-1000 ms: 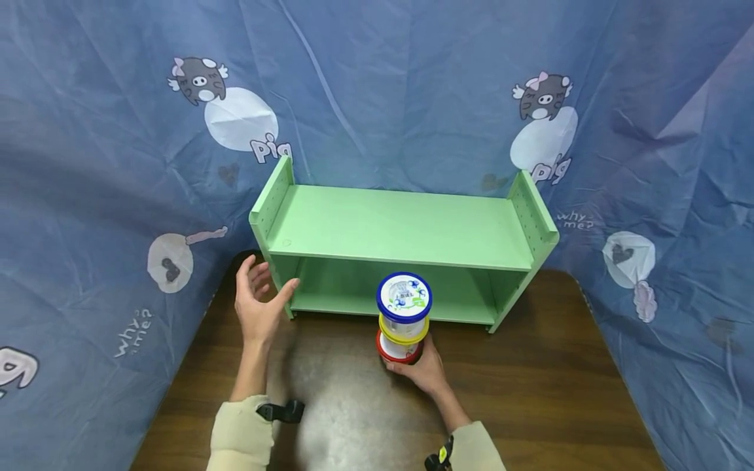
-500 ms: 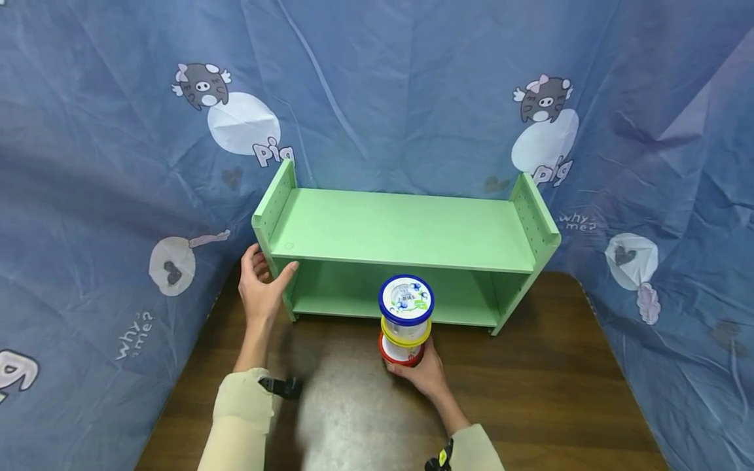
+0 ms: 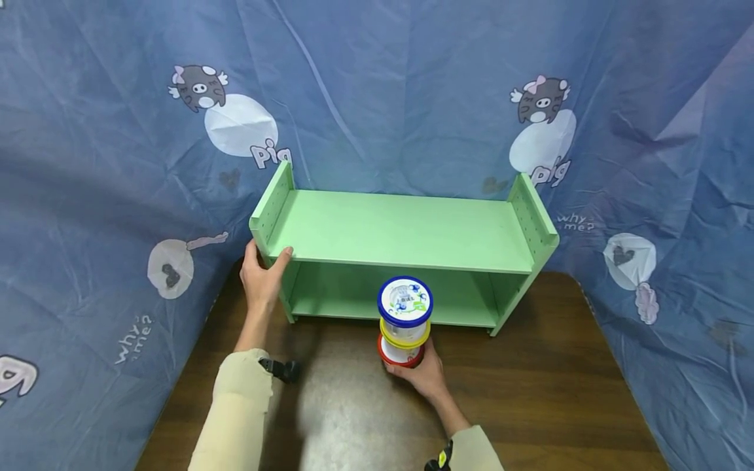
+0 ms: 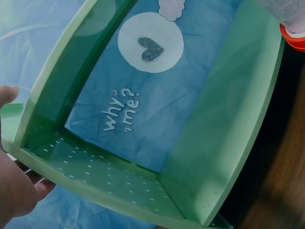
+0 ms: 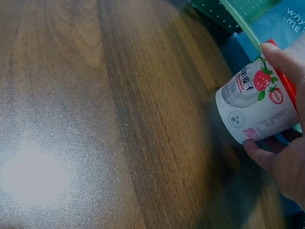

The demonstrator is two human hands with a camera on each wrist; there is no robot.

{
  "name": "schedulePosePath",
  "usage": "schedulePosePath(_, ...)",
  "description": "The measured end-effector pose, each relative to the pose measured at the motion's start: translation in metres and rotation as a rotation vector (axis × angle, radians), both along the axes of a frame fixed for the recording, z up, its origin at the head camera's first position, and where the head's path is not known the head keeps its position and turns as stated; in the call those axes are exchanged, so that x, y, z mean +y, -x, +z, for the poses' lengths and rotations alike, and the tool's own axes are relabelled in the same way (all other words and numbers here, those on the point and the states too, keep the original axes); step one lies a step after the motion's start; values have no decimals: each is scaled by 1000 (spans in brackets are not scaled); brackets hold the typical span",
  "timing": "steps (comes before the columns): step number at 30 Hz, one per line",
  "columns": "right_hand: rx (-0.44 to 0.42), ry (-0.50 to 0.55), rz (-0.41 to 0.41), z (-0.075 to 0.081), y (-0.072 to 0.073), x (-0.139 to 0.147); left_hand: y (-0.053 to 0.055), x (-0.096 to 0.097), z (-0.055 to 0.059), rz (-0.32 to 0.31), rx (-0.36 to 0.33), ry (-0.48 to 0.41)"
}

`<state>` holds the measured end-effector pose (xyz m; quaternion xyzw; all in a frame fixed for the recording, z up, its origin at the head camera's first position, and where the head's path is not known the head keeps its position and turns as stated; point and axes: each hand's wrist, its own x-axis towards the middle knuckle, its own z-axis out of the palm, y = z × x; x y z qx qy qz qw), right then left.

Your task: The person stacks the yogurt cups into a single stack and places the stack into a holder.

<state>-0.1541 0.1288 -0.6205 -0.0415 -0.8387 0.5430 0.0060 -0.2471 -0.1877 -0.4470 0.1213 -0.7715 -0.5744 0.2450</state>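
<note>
A green two-tier shelf [image 3: 400,229] stands on the wooden table. At its left end my left hand [image 3: 261,281] holds the side panel, thumb by the front corner of the upper board. In the left wrist view, the left hand's fingers [image 4: 44,188] reach round behind that perforated panel. A stack of yogurt tubs stands before the shelf: a blue-lidded one [image 3: 405,301] on top, a yellow-rimmed one [image 3: 406,335] between, and a red-lidded strawberry tub [image 5: 257,95] at the bottom. My right hand [image 3: 425,374] grips the bottom tub; some of its fingers are hidden behind it.
A blue curtain [image 3: 377,98] with pig prints hangs close behind the shelf and along both sides. The brown table [image 3: 530,379] stretches in front of the shelf and to either side of it.
My left hand has moved up and forward, from beside the shelf's left end to a hold on its side panel. The right hand and the stacked tubs have hardly moved.
</note>
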Motion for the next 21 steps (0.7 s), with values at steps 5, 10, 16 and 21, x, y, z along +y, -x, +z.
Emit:
schedulePosePath(5,18,7,-19,0,-2,0,8,-2,-2,21,-44,28)
schedulePosePath(10,17,13,-28,0,-2,1,14,-2,-2,35,-64,23)
schedulePosePath(16,11,8,-29,1,-3,2,17,-3,-4,35,-55,-2)
schedulePosePath(21,15,5,-29,1,-4,3,17,-3,-5,25,-44,4)
